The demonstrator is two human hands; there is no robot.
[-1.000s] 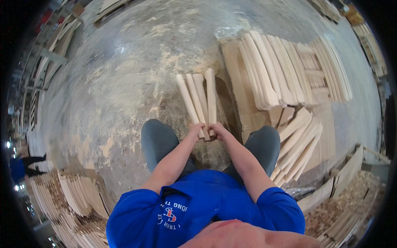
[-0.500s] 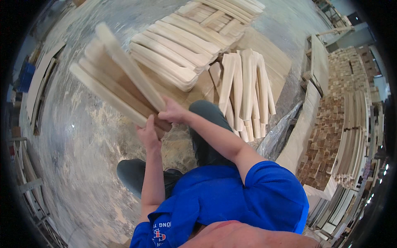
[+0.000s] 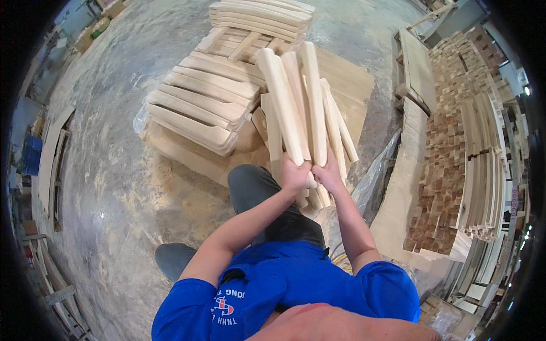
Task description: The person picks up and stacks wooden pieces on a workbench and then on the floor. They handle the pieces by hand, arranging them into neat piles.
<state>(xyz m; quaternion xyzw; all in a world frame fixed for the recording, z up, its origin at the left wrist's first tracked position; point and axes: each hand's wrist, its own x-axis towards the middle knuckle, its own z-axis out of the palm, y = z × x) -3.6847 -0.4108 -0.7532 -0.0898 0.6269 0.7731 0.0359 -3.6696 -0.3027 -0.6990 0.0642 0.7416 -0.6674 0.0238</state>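
Note:
Between my two hands is a bundle of pale wooden slats (image 3: pixel 280 105), gripped at the near ends and pointing away from me. My left hand (image 3: pixel 296 175) is closed around the left side of the bundle. On its right side my right hand (image 3: pixel 330 172) is closed too, close beside the left. The bundle is over a loose pile of similar slats (image 3: pixel 335 128), covering much of it; whether they touch I cannot tell. To the left, shaped wooden slats are stacked in neat layers (image 3: pixel 199 105).
Flattened cardboard (image 3: pixel 355 77) lies under the piles. On the right stand a large stack of wood blocks (image 3: pixel 441 170) and long boards (image 3: pixel 480 165). Crumpled clear plastic (image 3: pixel 372 182) lies between. Flat panels (image 3: pixel 52 165) are at the left. My knee (image 3: pixel 247 184) is just beside the slats.
Both hands have swung the bundle of slats from the left, above bare floor, to the right over the loose pile. My view has shifted, too.

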